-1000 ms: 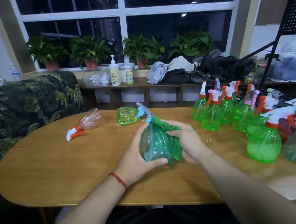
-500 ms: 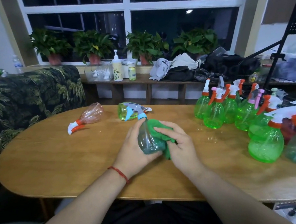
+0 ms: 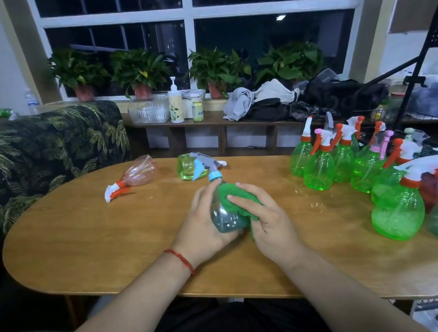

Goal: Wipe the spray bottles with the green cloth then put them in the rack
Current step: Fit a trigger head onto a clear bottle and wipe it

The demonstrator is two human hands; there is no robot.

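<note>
Mid table [image 3: 82, 239], held bottle [image 3: 226, 216] is sitting between left hand [image 3: 204, 223] and right hand [image 3: 267, 216], cloth [image 3: 234, 194] lying against its right side. Behind it, a toppled bottle [image 3: 140, 172] is lying left of a second toppled bottle [image 3: 186, 167]. Upright bottles [image 3: 350, 159] are standing clustered at the right end.

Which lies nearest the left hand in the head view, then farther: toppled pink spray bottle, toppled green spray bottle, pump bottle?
1. Toppled green spray bottle, just beyond left hand.
2. Toppled pink spray bottle, farther left.
3. Pump bottle, back shelf.
</note>
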